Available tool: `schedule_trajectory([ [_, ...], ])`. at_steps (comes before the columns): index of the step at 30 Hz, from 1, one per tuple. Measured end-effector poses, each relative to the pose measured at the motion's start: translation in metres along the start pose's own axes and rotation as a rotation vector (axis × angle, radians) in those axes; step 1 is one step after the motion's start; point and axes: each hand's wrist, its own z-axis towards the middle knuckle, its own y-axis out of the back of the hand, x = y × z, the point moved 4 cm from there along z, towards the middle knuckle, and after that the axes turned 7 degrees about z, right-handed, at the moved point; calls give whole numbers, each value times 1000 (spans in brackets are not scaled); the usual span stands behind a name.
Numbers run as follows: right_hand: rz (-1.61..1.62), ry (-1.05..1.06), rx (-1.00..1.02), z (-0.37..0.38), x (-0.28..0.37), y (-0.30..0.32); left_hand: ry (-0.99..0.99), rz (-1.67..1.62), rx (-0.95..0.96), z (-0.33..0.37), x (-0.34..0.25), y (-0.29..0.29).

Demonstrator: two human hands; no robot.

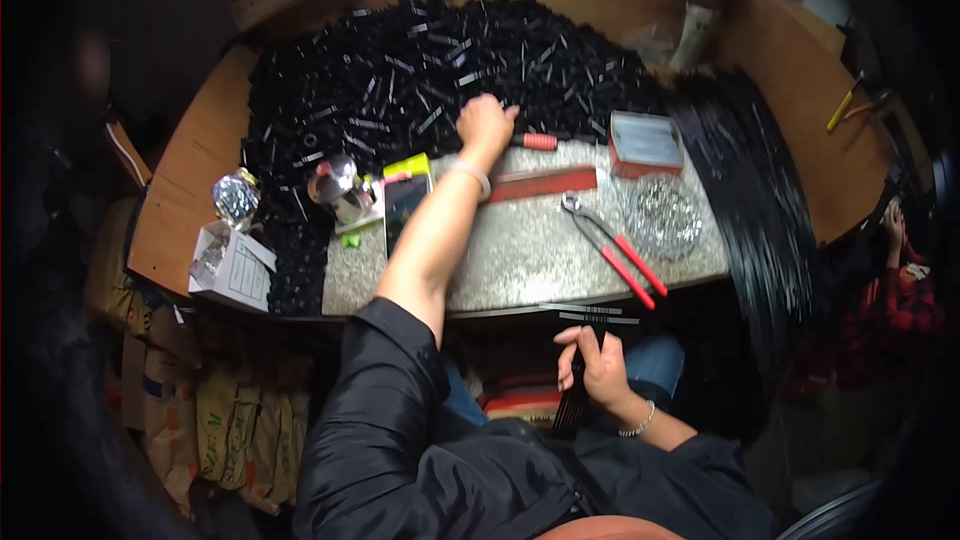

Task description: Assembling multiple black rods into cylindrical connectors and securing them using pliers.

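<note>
Jacket [450, 485], then black strips [571, 408] in right hand [602, 370], lengthwise toward slab [510, 265].

Piled pieces [400, 85] black (pale glints throughout); held strips [570, 406] black; pliers [612, 262] red-handled; slab [520, 265] speckled grey.

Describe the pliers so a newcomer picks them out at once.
Start from the big black heap; the grey speckled slab lies on its near side. On the slab's right half, left of the shiny metal pieces, lie the pliers. Two long red handles set them apart from the flat red strip and the red-sided box.
</note>
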Motion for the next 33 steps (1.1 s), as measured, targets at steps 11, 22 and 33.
schedule_trajectory([
  [11, -43, 27, 71, -13, 4, -2, 108, -871, 82, -34, 2, 10],
  [22, 11, 27, 86, -36, -9, -11, 55, -1481, 637, -259, 28, 102],
  [33, 1, 25, 105, -43, -18, -31, 153, -1721, 825, -322, 28, 94],
])
